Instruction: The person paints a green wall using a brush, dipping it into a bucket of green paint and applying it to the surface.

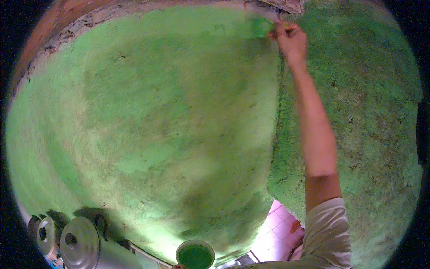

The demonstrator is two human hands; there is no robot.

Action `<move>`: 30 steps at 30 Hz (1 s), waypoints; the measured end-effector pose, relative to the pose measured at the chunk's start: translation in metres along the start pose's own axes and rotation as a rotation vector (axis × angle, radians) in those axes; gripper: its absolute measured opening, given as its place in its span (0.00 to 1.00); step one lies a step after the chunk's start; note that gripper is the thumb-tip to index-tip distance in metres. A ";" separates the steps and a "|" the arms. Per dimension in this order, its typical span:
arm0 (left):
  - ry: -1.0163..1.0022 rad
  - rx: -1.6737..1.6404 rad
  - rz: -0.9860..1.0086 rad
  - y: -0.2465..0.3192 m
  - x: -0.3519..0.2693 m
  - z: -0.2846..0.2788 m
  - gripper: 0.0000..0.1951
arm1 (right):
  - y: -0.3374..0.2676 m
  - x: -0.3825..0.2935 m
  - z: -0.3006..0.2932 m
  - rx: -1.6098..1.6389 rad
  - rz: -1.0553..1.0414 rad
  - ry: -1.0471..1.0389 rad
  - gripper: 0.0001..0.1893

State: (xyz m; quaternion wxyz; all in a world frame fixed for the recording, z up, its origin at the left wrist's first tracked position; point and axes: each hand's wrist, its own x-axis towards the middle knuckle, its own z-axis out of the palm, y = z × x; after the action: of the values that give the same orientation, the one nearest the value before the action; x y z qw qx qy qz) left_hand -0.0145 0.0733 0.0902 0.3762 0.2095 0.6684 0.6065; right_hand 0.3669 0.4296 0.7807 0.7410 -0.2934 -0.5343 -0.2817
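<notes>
My right hand (293,45) is raised high to the upper corner of a green-painted wall (174,101). It grips a paintbrush (260,28), whose green end is blurred against the wall just left of the corner line. Low in front of me is a round container of green paint (195,255), seen from above. Only a bit of my left hand (178,266) shows, at the container's lower left rim; the rest is out of frame.
A lidded metal pot (80,242) and a smaller lid (47,235) stand against the wall at lower left. Another rough green wall (366,117) meets the first at the right. Tiled floor (277,228) shows below. Bare, unpainted wall (84,25) runs along the top.
</notes>
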 end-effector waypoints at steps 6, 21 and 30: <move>0.028 -0.127 0.018 0.000 -0.010 -0.001 0.20 | -0.002 -0.055 0.000 -0.299 -0.183 -0.025 0.12; 0.265 -0.172 -0.070 -0.020 -0.023 -0.013 0.12 | -0.296 -0.171 0.062 0.325 -0.202 -0.230 0.05; 0.392 -0.092 -0.041 -0.042 -0.036 -0.033 0.11 | -0.465 -0.237 0.116 0.812 -0.354 -0.268 0.07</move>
State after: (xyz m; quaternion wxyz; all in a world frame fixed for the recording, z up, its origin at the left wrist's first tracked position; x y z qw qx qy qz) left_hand -0.0091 0.0175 0.0575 0.2602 0.0566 0.7046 0.6578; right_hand -0.1099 0.2283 0.6453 0.6608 0.0826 -0.7343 -0.1316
